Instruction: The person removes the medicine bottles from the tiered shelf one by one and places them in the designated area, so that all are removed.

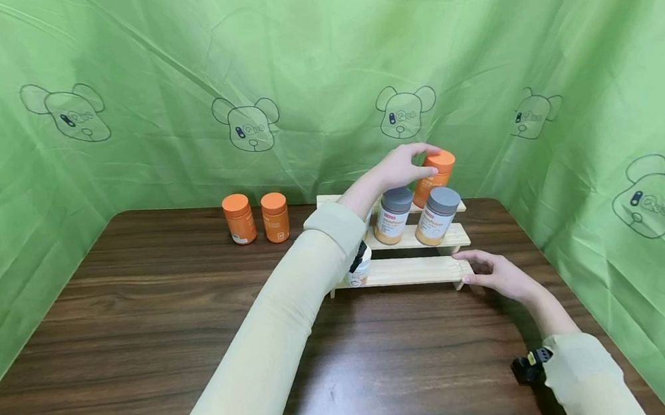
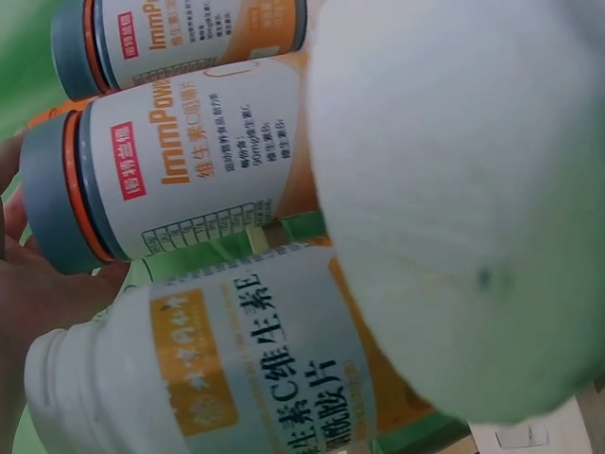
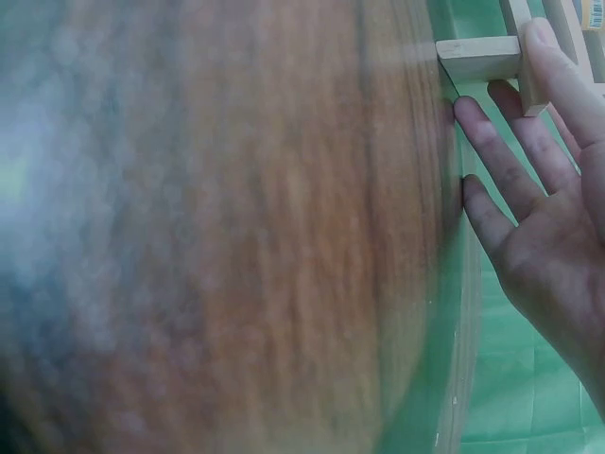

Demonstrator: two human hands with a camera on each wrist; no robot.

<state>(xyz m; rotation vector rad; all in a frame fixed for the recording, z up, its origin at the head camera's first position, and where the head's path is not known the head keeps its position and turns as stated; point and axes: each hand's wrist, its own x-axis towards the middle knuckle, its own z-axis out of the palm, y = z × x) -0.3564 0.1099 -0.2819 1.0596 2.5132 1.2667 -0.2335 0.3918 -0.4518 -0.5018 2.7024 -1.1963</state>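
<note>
On the top step of a tiered wooden rack stands an orange bottle at the right end. My left hand reaches over the rack and holds that bottle by its lid, thumb in front. With my right hand I grip the right end of the lowest step; in the right wrist view the thumb lies against the wooden end. Two grey-lidded bottles, one left and one right, stand on the middle step. A white bottle on the lowest step is partly hidden by my left arm.
Two more orange bottles, one left and one right, stand on the dark wooden table left of the rack. A green cloth hangs behind and along both sides of the table.
</note>
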